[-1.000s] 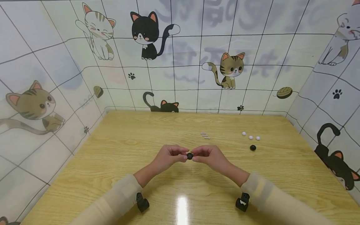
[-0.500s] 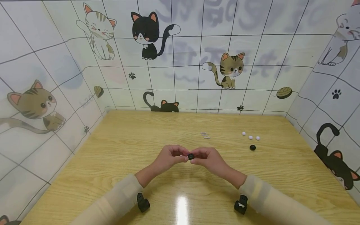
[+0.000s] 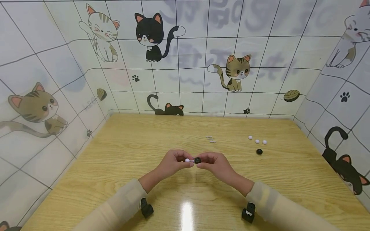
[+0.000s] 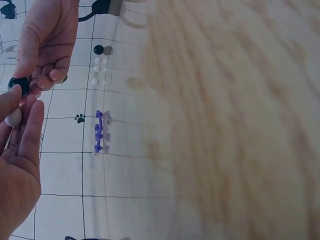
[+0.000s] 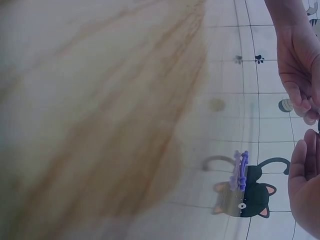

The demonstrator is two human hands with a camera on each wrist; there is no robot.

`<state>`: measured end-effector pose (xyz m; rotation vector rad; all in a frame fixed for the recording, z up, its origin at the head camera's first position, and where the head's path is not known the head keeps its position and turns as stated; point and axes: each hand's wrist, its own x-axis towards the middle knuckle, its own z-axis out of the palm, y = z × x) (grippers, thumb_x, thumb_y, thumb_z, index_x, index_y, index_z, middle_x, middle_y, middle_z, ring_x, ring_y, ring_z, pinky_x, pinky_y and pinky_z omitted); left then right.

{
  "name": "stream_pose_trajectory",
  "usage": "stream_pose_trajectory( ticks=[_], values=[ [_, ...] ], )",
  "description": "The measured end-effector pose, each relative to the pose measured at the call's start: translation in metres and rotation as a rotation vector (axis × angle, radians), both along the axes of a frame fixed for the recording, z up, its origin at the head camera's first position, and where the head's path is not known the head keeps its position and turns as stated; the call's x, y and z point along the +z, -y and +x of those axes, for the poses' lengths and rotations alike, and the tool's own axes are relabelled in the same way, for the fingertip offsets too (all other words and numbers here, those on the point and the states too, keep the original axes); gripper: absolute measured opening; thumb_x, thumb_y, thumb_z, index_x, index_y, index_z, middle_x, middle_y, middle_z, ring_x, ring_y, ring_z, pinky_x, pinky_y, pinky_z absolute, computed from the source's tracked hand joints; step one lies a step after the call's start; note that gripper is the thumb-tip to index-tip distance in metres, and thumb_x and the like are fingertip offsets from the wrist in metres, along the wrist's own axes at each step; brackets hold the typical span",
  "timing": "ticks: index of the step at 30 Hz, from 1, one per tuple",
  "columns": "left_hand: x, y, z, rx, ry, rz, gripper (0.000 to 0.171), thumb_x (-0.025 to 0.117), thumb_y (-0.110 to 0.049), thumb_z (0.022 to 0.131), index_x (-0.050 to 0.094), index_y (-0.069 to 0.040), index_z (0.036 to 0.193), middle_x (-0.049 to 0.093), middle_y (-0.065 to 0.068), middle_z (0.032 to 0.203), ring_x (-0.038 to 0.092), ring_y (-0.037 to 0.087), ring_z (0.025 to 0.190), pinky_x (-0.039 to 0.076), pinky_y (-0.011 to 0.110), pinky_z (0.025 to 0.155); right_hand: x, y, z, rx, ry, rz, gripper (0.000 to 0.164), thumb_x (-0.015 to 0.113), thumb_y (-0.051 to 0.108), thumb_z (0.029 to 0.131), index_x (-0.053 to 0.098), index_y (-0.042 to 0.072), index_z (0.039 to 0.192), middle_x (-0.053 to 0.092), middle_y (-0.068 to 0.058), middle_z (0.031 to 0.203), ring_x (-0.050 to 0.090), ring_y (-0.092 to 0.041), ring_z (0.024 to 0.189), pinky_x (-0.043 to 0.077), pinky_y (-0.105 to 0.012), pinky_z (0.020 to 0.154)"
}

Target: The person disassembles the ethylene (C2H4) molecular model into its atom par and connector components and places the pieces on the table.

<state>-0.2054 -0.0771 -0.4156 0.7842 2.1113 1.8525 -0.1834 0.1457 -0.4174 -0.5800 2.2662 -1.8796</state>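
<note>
Both hands meet above the middle of the table. The left hand (image 3: 175, 161) pinches a small white ball (image 3: 187, 160), and a thin pale link (image 3: 192, 161) runs from it to a black ball (image 3: 198, 160). Thumb and fingers of the right hand (image 3: 216, 162) hold that black ball. In the left wrist view the black ball (image 4: 19, 86) sits right by the white ball (image 4: 13, 118); fingers cover the link there. At the edge of the right wrist view, the right hand (image 5: 307, 185) hides most of the pieces.
Several purple links (image 3: 210, 139) lie on the wooden table (image 3: 138, 141) behind the hands. Farther right are white balls (image 3: 257, 141) and another black ball (image 3: 259, 151). Cat-print walls (image 3: 190, 77) enclose the table at the back and both sides.
The right hand and black ball have shifted slightly right. Between the hands the white ball and its link now show, where fingers hid them before. The pieces on the table stay put.
</note>
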Motion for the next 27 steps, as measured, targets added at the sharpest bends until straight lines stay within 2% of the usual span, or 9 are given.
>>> stream_pose_trajectory(
  ticks=[3,7,10,15,19,23,27],
  values=[
    [0.0,0.0,0.0,0.0,0.004,-0.002,0.011,0.073,-0.001,0.086,0.07,0.005,0.095,0.067,0.01,0.091,0.067,0.015,0.079,0.055,0.048,0.076,0.001,0.0,0.001,0.001,-0.008,0.004,0.024,0.073,0.013,0.088,0.071,0.001,0.109,0.068,-0.01,0.107,0.066,-0.022,0.092,0.054,-0.042,0.081],
    [0.002,0.0,-0.001,-0.003,0.016,-0.018,0.011,0.074,-0.004,0.086,0.07,0.004,0.093,0.069,0.012,0.09,0.069,0.017,0.08,0.056,0.039,0.075,0.001,-0.002,0.001,-0.005,-0.012,0.015,0.025,0.073,0.015,0.088,0.071,0.001,0.109,0.069,-0.01,0.106,0.066,-0.021,0.091,0.055,-0.039,0.08],
    [0.001,0.003,-0.002,-0.002,0.022,-0.025,0.013,0.074,-0.006,0.086,0.069,0.004,0.093,0.07,0.01,0.088,0.069,0.018,0.08,0.057,0.037,0.074,0.0,-0.008,-0.001,-0.021,-0.013,0.024,0.025,0.073,0.016,0.089,0.071,0.001,0.109,0.069,-0.01,0.104,0.066,-0.019,0.09,0.054,-0.04,0.08],
    [-0.002,0.016,-0.006,0.076,0.056,-0.027,0.012,0.076,-0.004,0.084,0.07,0.004,0.092,0.07,0.008,0.082,0.068,0.018,0.076,0.055,0.047,0.076,-0.001,-0.028,-0.004,-0.145,-0.018,0.04,0.024,0.073,0.011,0.088,0.07,-0.002,0.108,0.07,-0.013,0.101,0.065,-0.014,0.085,0.055,-0.039,0.078],
    [-0.001,0.021,-0.007,0.089,0.039,-0.053,0.018,0.078,-0.008,0.083,0.071,0.004,0.095,0.07,0.007,0.084,0.067,0.023,0.077,0.053,0.053,0.077,0.002,-0.042,-0.002,-0.204,-0.006,0.094,0.026,0.074,0.014,0.087,0.071,-0.002,0.108,0.069,-0.013,0.104,0.065,-0.013,0.087,0.054,-0.041,0.079],
    [-0.001,0.022,-0.008,0.099,-0.008,-0.092,0.018,0.078,-0.011,0.083,0.073,0.001,0.096,0.069,0.002,0.089,0.067,0.027,0.078,0.055,0.045,0.073,0.005,-0.052,0.0,-0.222,0.011,0.154,0.028,0.075,0.018,0.087,0.072,0.0,0.109,0.069,-0.012,0.106,0.065,-0.014,0.089,0.054,-0.042,0.081],
    [-0.001,0.022,-0.007,0.121,-0.015,-0.127,0.014,0.078,-0.008,0.083,0.075,-0.002,0.095,0.07,0.001,0.094,0.066,0.018,0.076,0.055,0.036,0.07,0.008,-0.065,0.003,-0.255,0.034,0.179,0.032,0.074,0.018,0.088,0.07,0.0,0.114,0.069,-0.012,0.109,0.065,-0.013,0.091,0.054,-0.039,0.08]
  ],
)
